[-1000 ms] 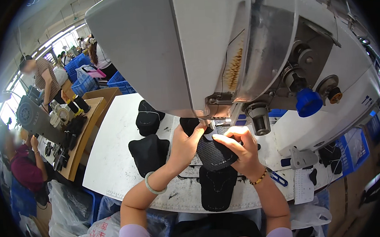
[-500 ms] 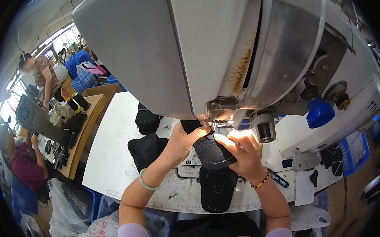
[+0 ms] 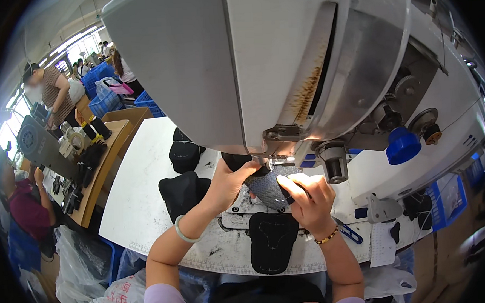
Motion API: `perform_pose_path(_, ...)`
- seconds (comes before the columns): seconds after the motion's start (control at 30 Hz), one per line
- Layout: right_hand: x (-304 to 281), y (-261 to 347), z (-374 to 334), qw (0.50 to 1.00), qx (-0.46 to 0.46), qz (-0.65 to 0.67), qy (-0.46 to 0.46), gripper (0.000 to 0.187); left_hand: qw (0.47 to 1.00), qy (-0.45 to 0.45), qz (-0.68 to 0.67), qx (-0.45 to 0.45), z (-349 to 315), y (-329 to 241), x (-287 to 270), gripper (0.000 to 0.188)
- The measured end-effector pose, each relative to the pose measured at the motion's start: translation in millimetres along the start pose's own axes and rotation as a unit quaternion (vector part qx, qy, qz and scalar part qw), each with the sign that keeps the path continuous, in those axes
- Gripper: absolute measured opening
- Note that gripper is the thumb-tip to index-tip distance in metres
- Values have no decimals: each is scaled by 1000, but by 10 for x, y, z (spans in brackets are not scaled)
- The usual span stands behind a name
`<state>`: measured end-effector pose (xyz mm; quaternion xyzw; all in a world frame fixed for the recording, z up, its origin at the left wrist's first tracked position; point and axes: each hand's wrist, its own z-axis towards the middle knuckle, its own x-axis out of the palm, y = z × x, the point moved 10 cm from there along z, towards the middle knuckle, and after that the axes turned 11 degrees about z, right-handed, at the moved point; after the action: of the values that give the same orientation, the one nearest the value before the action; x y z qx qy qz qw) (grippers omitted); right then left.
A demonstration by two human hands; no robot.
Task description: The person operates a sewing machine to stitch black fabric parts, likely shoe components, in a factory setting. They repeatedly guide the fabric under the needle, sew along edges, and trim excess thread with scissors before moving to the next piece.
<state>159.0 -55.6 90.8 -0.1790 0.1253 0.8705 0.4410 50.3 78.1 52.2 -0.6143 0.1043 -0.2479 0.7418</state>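
Two stacks of black pieces (image 3: pixel 182 176) lie at nine o'clock from the left hand (image 3: pixel 228 181), whose fingers curl down on the dark fabric piece (image 3: pixel 267 186) under the needle foot. At three o'clock, the right hand (image 3: pixel 310 200) pinches that piece's near edge. The grey sewing machine head (image 3: pixel 260 63) looms at twelve o'clock, hiding the fabric's far end; a black shaped panel (image 3: pixel 273 240) lies at six.
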Motion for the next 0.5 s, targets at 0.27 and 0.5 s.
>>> perform_pose_path(0.27,-1,-77,-45,1000,-22,10,9,42,1000,-16,4,-5,-61,34,1,15)
perform_pose_path(0.5,-62,-75,3,999,-21,25,14,36,998,-46,48,-10,-107,-13,-3,15)
